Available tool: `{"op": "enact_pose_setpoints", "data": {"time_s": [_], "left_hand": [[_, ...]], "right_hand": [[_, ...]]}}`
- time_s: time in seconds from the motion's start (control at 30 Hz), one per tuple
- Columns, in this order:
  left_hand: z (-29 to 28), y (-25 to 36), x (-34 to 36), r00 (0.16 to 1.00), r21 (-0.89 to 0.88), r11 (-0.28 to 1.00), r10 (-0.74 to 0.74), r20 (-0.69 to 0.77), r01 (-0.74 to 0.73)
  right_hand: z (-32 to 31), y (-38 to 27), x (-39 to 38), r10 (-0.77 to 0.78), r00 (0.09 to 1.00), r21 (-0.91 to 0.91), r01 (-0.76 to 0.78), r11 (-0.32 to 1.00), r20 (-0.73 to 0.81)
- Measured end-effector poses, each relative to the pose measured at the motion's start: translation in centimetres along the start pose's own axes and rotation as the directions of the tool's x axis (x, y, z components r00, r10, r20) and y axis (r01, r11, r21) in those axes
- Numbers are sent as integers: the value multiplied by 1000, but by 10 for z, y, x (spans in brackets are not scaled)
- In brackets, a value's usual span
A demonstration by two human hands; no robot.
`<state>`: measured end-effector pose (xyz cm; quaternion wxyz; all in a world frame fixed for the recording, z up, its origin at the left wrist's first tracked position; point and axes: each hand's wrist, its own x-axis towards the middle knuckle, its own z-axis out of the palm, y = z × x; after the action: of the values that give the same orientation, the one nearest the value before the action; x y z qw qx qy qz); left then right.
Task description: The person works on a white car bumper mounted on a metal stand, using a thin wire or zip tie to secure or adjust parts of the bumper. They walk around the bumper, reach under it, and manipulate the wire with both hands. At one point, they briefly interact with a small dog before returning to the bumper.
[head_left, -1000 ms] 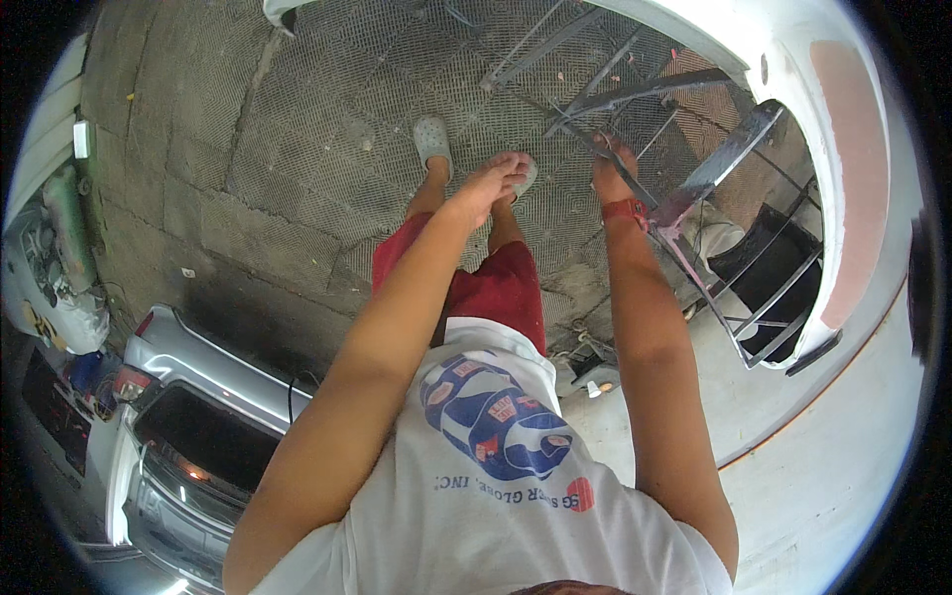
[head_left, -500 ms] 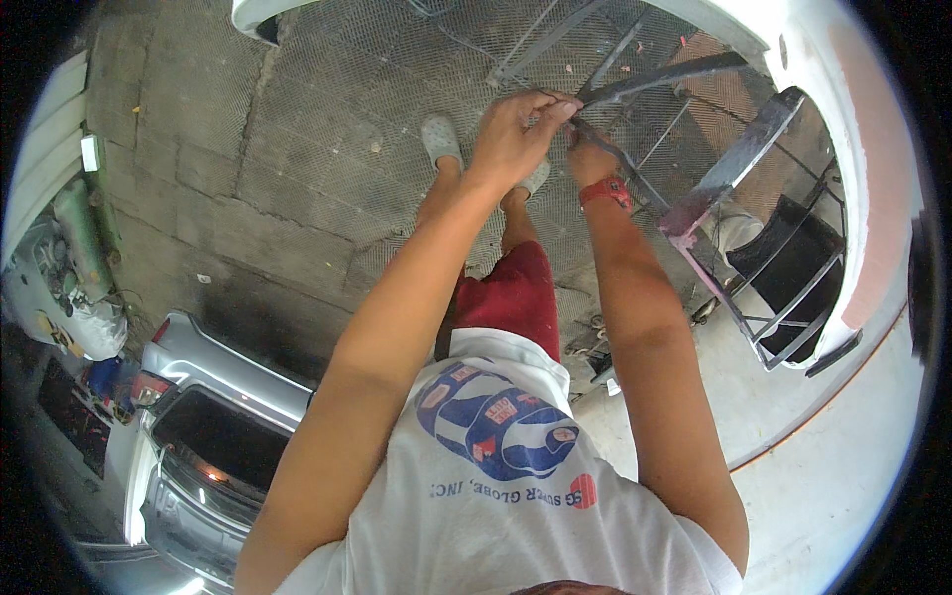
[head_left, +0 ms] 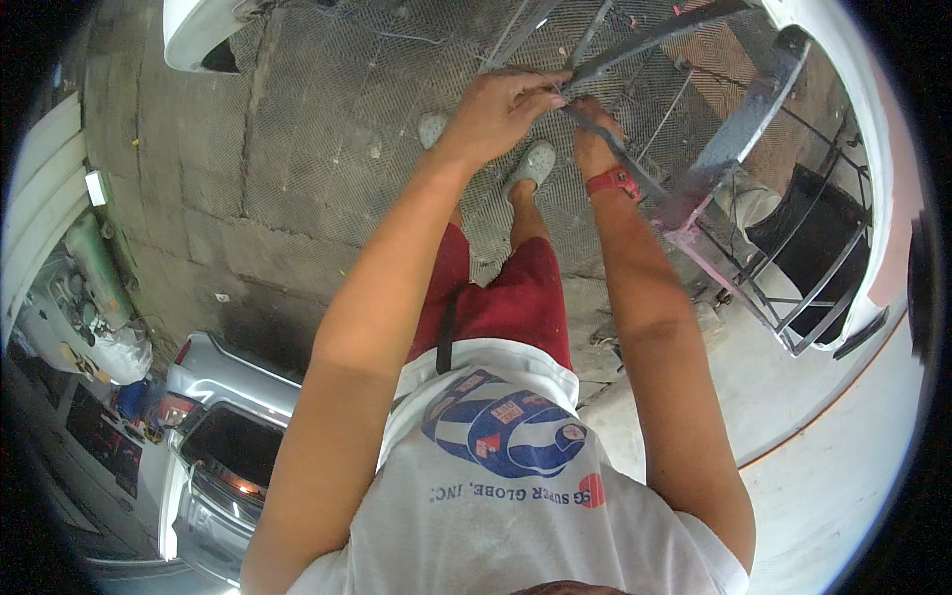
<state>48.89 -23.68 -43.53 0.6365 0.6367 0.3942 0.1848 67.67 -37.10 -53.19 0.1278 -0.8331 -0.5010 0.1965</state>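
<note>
My left hand (head_left: pixel 499 117) is closed, thumb and fingertips pinched together at the tip of a dark metal bar (head_left: pixel 654 48), where two bars meet. Whatever thin piece sits in that pinch is too small to name. Close beside it, my right hand (head_left: pixel 598 137) has its fingers curled behind a lower dark bar (head_left: pixel 620 154), so their tips are partly hidden. A red watch (head_left: pixel 613 182) is on my right wrist. The bars belong to an open frame joined to a curved white panel (head_left: pixel 886 129). Fine wire mesh (head_left: pixel 327 149) spreads left of the frame, over the view of the floor.
A broad bar with pinkish paint (head_left: pixel 694 208) runs down the frame's right part. Another white curved part (head_left: pixel 193 35) shows at upper left. A silver car (head_left: pixel 223 372) stands behind at lower left, near a green cylinder (head_left: pixel 97 263). My feet wear grey clogs (head_left: pixel 535 162).
My hands have shifted slightly left and up, still at the same bars. My legs and shorts show more, and the upper-left white part has come further into view.
</note>
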Motion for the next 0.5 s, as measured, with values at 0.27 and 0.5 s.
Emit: {"op": "enact_pose_setpoints", "data": {"time_s": [0.27,0.5], "left_hand": [[0,7,2,993,-5,994,-105,51,106],[7,11,13,1000,199,980,26,9,-27]], "right_hand": [[-5,19,25,-38,986,-157,64,986,163],[2,48,43,-134,974,-146,162,976,182]]}}
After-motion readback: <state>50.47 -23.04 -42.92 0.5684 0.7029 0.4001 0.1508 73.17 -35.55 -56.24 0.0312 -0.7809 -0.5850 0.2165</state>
